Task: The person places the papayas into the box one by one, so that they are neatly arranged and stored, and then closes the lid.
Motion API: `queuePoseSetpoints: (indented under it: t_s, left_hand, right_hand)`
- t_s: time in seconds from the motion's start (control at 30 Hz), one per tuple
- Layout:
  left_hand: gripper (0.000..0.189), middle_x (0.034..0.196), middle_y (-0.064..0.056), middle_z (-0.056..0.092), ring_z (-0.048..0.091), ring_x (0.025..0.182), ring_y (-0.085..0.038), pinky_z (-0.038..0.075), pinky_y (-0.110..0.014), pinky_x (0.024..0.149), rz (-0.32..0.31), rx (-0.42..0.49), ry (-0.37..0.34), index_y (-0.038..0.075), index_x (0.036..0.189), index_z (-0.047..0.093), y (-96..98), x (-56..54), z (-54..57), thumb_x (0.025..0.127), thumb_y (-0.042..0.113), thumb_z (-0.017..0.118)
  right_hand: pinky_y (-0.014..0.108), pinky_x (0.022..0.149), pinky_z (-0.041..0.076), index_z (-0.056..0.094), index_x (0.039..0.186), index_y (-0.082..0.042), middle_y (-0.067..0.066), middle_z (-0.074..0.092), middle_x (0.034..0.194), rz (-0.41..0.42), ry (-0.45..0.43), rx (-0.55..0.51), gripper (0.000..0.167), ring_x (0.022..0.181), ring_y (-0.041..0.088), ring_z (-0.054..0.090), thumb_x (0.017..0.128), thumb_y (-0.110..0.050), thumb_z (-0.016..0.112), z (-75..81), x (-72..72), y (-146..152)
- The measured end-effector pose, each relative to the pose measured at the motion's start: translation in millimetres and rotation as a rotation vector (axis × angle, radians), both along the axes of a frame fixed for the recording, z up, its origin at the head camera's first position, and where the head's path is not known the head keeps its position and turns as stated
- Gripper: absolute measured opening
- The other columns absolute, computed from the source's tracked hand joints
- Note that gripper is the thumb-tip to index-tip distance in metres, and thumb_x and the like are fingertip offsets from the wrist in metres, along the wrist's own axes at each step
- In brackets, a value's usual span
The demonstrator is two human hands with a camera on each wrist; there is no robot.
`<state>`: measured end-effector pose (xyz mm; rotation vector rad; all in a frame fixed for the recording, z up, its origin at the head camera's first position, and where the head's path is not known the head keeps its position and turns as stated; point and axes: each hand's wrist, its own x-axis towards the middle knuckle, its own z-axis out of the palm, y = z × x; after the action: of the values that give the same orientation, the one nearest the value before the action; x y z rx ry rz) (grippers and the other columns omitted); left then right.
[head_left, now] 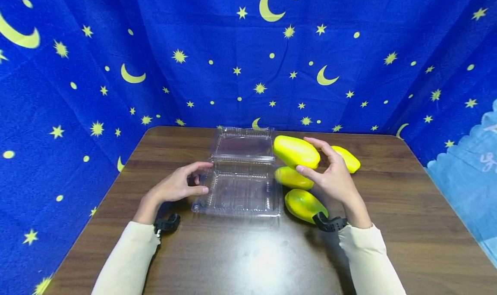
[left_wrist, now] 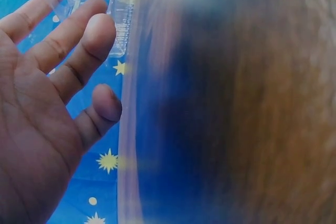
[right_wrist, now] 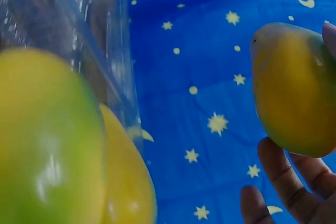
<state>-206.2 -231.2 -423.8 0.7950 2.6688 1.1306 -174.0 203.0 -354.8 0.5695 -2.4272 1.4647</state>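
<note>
My right hand (head_left: pixel 337 179) holds a yellow mango (head_left: pixel 297 152) between thumb and fingers, raised over the right side of a clear plastic clamshell box (head_left: pixel 242 191). In the right wrist view, the held mango (right_wrist: pixel 294 90) shows a small dark spot at its tip. The box lies unfolded, its lid (head_left: pixel 244 144) toward the back. At the box's left edge is my left hand (head_left: pixel 176 183), fingers spread and slightly bent. The left wrist view shows its fingertips by the clear plastic (left_wrist: pixel 122 24); whether they touch it, I cannot tell.
Two greenish-yellow mangoes, one farther back (head_left: pixel 294 178) and one nearer (head_left: pixel 304 204), lie along the box's right side. Another yellow mango (head_left: pixel 348 159) lies behind my right hand. A blue curtain (head_left: pixel 217 40) with moons and stars surrounds the wooden table (head_left: pixel 217 260).
</note>
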Motion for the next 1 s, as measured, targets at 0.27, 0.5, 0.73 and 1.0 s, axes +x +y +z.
queuePoseSetpoints:
  t_s: [0.27, 0.5, 0.73, 1.0]
  left_hand:
    - [0.074, 0.132, -0.004, 0.062, 0.058, 0.088, -0.018, 0.048, -0.038, 0.077, -0.001, -0.009, 0.015, 0.019, 0.147, 0.048, -1.0, -0.6, 1.7, 0.084, 0.035, 0.082]
    - [0.076, 0.133, -0.006, 0.062, 0.058, 0.087, -0.019, 0.047, -0.035, 0.075, -0.005, -0.014, 0.012, 0.019, 0.148, 0.048, -1.5, 0.9, 1.1, 0.083, 0.036, 0.083]
    - [0.076, 0.137, -0.005, 0.061, 0.058, 0.086, -0.017, 0.048, -0.037, 0.078, 0.005, -0.037, 0.0, 0.02, 0.149, 0.047, -1.4, 1.5, 0.0, 0.084, 0.038, 0.082]
    - [0.075, 0.135, -0.003, 0.061, 0.057, 0.087, -0.019, 0.048, -0.038, 0.08, 0.015, -0.049, -0.005, 0.023, 0.149, 0.046, 0.2, 1.6, 1.0, 0.084, 0.039, 0.081]
  right_hand:
    - [0.026, 0.084, 0.052, 0.054, 0.142, -0.028, 0.001, 0.064, 0.128, 0.048, -0.05, -0.041, 0.067, 0.101, 0.017, 0.062, 0.083, -0.016, 0.083, -7.4, -0.4, -30]
    - [0.034, 0.079, 0.058, 0.054, 0.142, -0.025, 0.003, 0.064, 0.128, 0.113, -0.119, -0.005, 0.069, 0.099, 0.022, 0.064, 0.08, -0.025, 0.086, -21.7, 7.3, -68]
    - [0.04, 0.076, 0.056, 0.052, 0.144, -0.023, -0.001, 0.062, 0.133, 0.159, -0.161, 0.038, 0.073, 0.097, 0.021, 0.062, 0.08, -0.03, 0.086, -35.8, 13.2, -94]
    - [0.032, 0.081, 0.055, 0.055, 0.142, -0.021, -0.003, 0.061, 0.134, 0.182, -0.17, 0.129, 0.072, 0.103, 0.016, 0.062, 0.078, -0.034, 0.087, -45.4, 18.9, -110]
